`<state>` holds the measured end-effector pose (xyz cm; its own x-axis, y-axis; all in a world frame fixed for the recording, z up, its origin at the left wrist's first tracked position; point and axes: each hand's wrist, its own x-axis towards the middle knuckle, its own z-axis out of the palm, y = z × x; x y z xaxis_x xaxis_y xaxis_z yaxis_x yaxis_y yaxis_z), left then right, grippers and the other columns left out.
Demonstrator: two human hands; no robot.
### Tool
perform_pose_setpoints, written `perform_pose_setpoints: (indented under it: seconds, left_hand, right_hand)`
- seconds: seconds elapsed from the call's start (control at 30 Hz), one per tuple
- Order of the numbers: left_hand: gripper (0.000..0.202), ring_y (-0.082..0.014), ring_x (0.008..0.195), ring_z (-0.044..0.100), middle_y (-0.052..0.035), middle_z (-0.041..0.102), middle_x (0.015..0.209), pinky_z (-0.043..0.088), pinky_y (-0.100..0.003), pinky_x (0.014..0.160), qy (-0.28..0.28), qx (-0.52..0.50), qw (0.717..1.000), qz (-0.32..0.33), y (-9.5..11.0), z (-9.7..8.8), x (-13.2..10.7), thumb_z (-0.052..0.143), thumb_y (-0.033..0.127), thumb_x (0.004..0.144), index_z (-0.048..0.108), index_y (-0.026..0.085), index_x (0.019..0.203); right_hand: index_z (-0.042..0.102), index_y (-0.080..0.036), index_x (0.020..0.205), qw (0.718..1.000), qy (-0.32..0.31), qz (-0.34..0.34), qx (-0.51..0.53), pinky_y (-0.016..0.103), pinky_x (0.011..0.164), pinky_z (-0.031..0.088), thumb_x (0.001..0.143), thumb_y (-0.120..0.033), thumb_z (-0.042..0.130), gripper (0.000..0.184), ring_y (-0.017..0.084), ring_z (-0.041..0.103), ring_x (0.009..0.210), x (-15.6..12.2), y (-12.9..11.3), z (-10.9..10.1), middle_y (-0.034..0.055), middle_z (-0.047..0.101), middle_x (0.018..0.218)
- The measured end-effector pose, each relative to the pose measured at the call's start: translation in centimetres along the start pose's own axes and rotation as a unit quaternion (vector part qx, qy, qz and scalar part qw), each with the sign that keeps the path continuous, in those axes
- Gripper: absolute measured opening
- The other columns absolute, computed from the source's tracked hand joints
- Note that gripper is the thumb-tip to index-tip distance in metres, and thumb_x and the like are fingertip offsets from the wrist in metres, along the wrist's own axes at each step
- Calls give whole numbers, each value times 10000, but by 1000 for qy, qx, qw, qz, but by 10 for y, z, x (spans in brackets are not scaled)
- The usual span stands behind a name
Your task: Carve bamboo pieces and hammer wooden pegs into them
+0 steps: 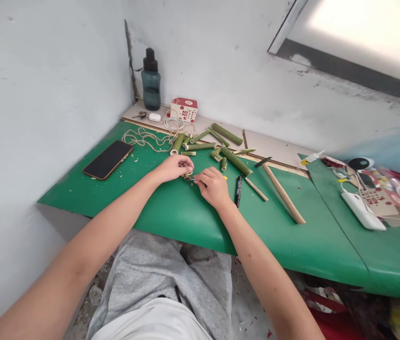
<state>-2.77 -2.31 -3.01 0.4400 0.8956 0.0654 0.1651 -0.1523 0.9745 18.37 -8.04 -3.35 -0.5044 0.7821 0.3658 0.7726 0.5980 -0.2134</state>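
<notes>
My left hand (174, 168) is closed, its fingers pinching a small bamboo piece (188, 175) just above the green table top (178, 212). From the left, my right hand (213, 185) meets it, fingers wrapped round a thin tool whose narrow metal tip (191, 179) touches or nearly touches that piece. The tool's handle is mostly hidden in the palm, so its exact kind is unclear. A yellow bit (225, 177) shows just past my right knuckles. Beyond both hands lie several cut green bamboo lengths, among them a thick tube (235, 160) and a short upright-leaning tube (177, 143).
Right of my hands lie a black marker (238, 191), a thin wooden stick (256, 189) and a hammer (283, 192). Leftward are a phone (108, 159) and tangled twine (146, 137). A bottle (151, 85) and red-white box (184, 110) stand by the wall. A white power strip (362, 210) lies far right.
</notes>
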Motion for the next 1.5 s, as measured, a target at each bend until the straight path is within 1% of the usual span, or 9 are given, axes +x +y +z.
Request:
perform_pose_setpoints:
  seconds: [0.23,0.43,0.57,0.83,1.0,1.23,1.33,1.43,1.5]
  left_hand:
    - [44,-89,546,574,-5,658,641,477,-219,541,-9,-4,1000,-9,1,-1,1,735,162,804,739,123,825]
    - [59,-99,536,596,-27,685,649,499,-240,559,-12,-3,1000,-19,0,-6,4,751,150,788,762,106,827]
    - [107,-109,552,595,-24,677,641,499,-246,565,-2,10,1000,-11,0,-4,1,764,207,779,760,112,827]
    - [131,-114,615,591,-15,699,709,477,-241,606,26,49,998,19,-1,2,0,697,243,803,751,139,862]
    - [176,-115,615,568,-17,699,730,434,-242,595,28,78,996,16,1,1,-1,632,241,845,761,145,916]
    - [207,-133,709,574,-23,720,853,445,-270,695,36,134,989,43,6,4,-9,620,299,887,772,167,930]
    - [223,-131,705,563,-22,689,836,435,-269,687,33,155,985,66,5,4,-9,638,344,890,769,164,897]
    - [212,-123,663,536,-8,656,763,412,-258,646,24,143,988,56,4,3,-10,637,338,889,753,161,874]
    - [206,-118,631,511,12,615,708,387,-251,617,20,134,990,47,4,3,-11,635,334,890,746,164,927]
  right_hand:
    - [765,-226,1015,1000,-7,14,-17,403,827,401,1042,-301,525,252,264,533,933,2,-2,1,87,722,961]
    - [758,-218,925,999,-33,28,-14,384,758,384,949,-194,636,126,253,502,861,17,-3,-1,65,707,887]
    - [744,-233,878,999,-42,21,-16,371,740,387,920,-168,666,110,244,523,857,21,-5,-5,43,698,853]
    - [731,-227,921,1000,9,11,-15,390,770,396,969,-194,618,128,260,546,886,7,-10,-4,66,708,895]
    - [731,-244,905,999,30,6,34,393,812,405,908,-163,689,91,244,595,916,3,-8,-5,28,738,910]
    - [739,-240,915,993,85,43,70,416,861,410,907,-193,687,70,246,617,935,-5,-4,-8,32,756,942]
    - [739,-242,920,991,99,57,67,426,862,407,910,-206,676,74,254,617,941,-6,-2,-6,35,759,948]
    - [740,-247,915,991,100,59,66,427,857,407,905,-210,676,75,251,619,932,-5,-1,-5,30,760,940]
    - [740,-247,908,991,99,57,67,428,859,406,899,-211,680,71,252,619,925,-5,-2,-5,29,761,938]
